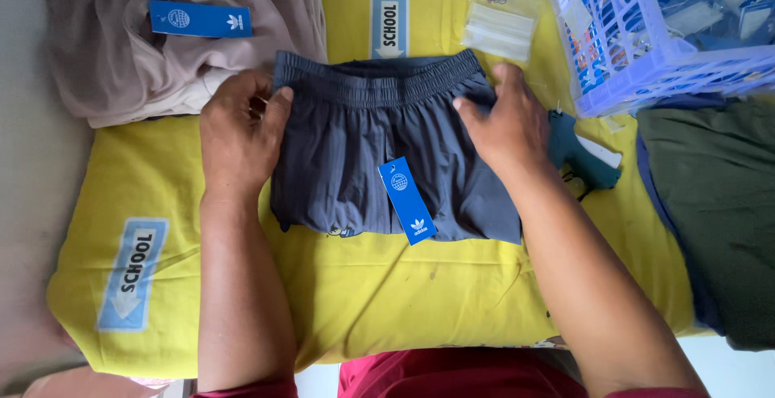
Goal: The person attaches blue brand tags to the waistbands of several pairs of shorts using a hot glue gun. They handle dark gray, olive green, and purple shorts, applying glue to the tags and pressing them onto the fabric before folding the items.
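Folded dark blue-grey shorts [363, 156] with an elastic waistband lie on a yellow cushion [387, 293]. A blue paper tag [408, 200] hangs over their front. My left hand [238, 127] grips the left edge of the shorts near the waistband. On the right edge rests my right hand [504, 119], fingers pinching the fabric by the waistband.
A pile of beige clothes [121, 67] with a blue tag [200, 19] lies at the upper left. A lilac plastic basket [646, 67] of blue tags stands upper right. A teal tagging gun [581, 156] lies by my right hand. Dark green cloth [718, 196] is at the right. A clear packet [500, 31] sits above the shorts.
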